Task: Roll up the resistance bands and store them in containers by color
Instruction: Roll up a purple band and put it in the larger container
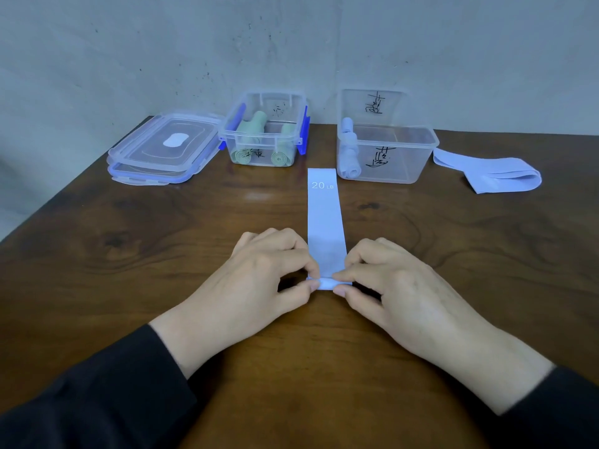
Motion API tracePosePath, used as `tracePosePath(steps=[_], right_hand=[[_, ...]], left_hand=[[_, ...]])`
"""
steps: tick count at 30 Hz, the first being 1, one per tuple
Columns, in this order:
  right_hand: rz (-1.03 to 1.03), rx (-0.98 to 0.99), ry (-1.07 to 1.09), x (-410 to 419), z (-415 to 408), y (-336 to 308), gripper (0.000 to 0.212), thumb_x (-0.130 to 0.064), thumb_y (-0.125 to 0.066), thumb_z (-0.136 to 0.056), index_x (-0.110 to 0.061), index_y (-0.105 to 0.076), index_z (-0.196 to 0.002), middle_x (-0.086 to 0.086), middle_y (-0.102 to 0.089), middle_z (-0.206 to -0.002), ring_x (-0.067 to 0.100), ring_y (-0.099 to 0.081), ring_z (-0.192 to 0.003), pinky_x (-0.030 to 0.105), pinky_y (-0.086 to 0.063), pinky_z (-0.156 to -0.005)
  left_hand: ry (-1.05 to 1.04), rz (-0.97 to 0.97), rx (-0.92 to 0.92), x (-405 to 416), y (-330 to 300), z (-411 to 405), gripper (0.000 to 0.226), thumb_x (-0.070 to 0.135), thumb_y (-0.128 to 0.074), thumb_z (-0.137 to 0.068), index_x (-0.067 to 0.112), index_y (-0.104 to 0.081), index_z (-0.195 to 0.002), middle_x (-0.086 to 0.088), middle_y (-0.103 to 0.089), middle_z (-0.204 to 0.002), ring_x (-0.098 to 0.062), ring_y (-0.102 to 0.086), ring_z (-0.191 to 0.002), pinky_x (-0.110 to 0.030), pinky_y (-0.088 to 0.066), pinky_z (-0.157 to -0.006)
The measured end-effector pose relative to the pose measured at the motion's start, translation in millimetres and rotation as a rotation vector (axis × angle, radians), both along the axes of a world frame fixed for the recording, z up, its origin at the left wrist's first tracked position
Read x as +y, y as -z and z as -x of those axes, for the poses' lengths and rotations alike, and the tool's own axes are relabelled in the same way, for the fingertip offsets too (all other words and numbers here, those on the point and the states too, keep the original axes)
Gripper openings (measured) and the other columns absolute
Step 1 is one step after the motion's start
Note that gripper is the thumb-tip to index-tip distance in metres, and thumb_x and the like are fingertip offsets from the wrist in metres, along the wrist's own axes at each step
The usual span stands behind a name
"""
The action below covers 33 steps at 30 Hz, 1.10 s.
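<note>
Head: flat blue band (325,218), rolled end.

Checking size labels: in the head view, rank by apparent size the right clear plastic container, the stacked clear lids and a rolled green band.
1-2. Right clear plastic container and stacked clear lids: similar, no ranking.
3. Rolled green band: smallest.

Wooden table (129,270), two lids (162,147), two containers (264,137), blue bands (324,215)
</note>
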State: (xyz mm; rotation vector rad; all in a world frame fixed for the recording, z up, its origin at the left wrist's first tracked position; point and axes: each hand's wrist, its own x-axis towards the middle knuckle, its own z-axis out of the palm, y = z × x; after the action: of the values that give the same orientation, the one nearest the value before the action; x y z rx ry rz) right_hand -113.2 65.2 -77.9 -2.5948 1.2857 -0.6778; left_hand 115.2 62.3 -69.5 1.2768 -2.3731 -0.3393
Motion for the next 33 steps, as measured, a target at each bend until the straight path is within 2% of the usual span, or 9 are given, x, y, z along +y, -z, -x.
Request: tracePosePath(steps=[5,8,11,14,17,22,27,33], right_hand=[[-0.066,-0.087,0.0,-1.9,-0.4,-0.5,0.016,-0.04,-0.055,-0.093,-0.032,-0.069,-0.098,-0.019,-0.055,-0.093,0.006,-0.053,-0.091,0.031,-0.051,-0.075],[-0.072,-0.056,0.015,-1.6,-0.8,-1.8,0.026,-0.046,-0.055,-0.09,-0.033,-0.071,-0.105,-0.02,-0.052,-0.097,0.006,-0.053,-0.096,0.029,-0.051,-0.078],[-0.05,-0.065,0.029,-3.7,-2.5,-0.8,0.031,-0.046,-0.054,-0.089,-0.028,-0.073,-0.107,-0.019,-0.051,-0.095,0.004,-0.05,-0.091,0.03,-0.053,-0.074],[-0.036,-0.075,0.042,-7.1,-4.2,0.5,0.033,-0.044,-0.052,-0.091,-0.025,-0.074,-0.106,-0.018,-0.05,-0.092,0.003,-0.049,-0.088,0.031,-0.053,-0.072],[-0.046,-0.068,0.041,-10.1,-4.3,-1.2,0.035,-0.046,-0.048,-0.092,-0.027,-0.073,-0.107,-0.018,-0.05,-0.093,0.003,-0.048,-0.09,0.031,-0.052,-0.074],[-0.024,-0.035,0.055,-11.3,-6.1,-3.2,0.019,-0.042,-0.051,-0.093,-0.033,-0.066,-0.103,-0.02,-0.05,-0.097,0.003,-0.048,-0.093,0.028,-0.052,-0.072],[-0.04,-0.035,0.049,-15.6,-3.3,-3.0,0.028,-0.047,-0.056,-0.089,-0.03,-0.071,-0.107,-0.021,-0.049,-0.096,0.003,-0.05,-0.094,0.028,-0.052,-0.074],[-0.032,-0.027,0.045,-22.1,-5.5,-4.1,0.02,-0.037,-0.061,-0.093,-0.029,-0.072,-0.107,-0.019,-0.048,-0.095,0.005,-0.047,-0.092,0.03,-0.049,-0.077]], left_hand=[[-0.015,0.004,0.008,-2.7,0.7,1.1,0.016,0.044,-0.057,-0.09,0.035,-0.07,-0.093,0.019,-0.052,-0.097,-0.004,-0.05,-0.096,-0.026,-0.032,-0.095],[-0.004,0.04,-0.052,-2.5,1.0,0.0,0.025,0.05,-0.053,-0.09,0.034,-0.07,-0.098,0.02,-0.051,-0.101,-0.003,-0.048,-0.097,-0.024,-0.03,-0.096],[0.004,0.045,-0.076,-4.5,2.2,-0.5,0.03,0.053,-0.055,-0.088,0.032,-0.07,-0.103,0.019,-0.052,-0.105,-0.002,-0.048,-0.1,-0.025,-0.03,-0.099],[0.004,0.064,-0.079,-7.4,3.0,-0.5,0.028,0.05,-0.057,-0.088,0.032,-0.067,-0.108,0.019,-0.053,-0.107,-0.001,-0.047,-0.103,-0.024,-0.031,-0.099],[0.011,0.057,-0.071,-10.5,2.0,0.3,0.02,0.047,-0.056,-0.089,0.034,-0.063,-0.102,0.02,-0.053,-0.107,-0.001,-0.047,-0.102,-0.024,-0.031,-0.099],[0.003,0.029,-0.047,-16.6,2.3,-1.7,0.021,0.05,-0.054,-0.089,0.036,-0.067,-0.1,0.02,-0.054,-0.106,-0.002,-0.047,-0.105,-0.019,-0.028,-0.096],[-0.008,0.065,-0.057,-20.9,1.2,0.2,0.027,0.05,-0.054,-0.09,0.033,-0.068,-0.105,0.019,-0.054,-0.107,-0.002,-0.048,-0.104,-0.026,-0.034,-0.096],[0.0,0.064,-0.054,-24.6,1.3,2.0,0.016,0.045,-0.062,-0.088,0.037,-0.065,-0.101,0.019,-0.053,-0.107,-0.003,-0.047,-0.103,-0.03,-0.035,-0.097]])
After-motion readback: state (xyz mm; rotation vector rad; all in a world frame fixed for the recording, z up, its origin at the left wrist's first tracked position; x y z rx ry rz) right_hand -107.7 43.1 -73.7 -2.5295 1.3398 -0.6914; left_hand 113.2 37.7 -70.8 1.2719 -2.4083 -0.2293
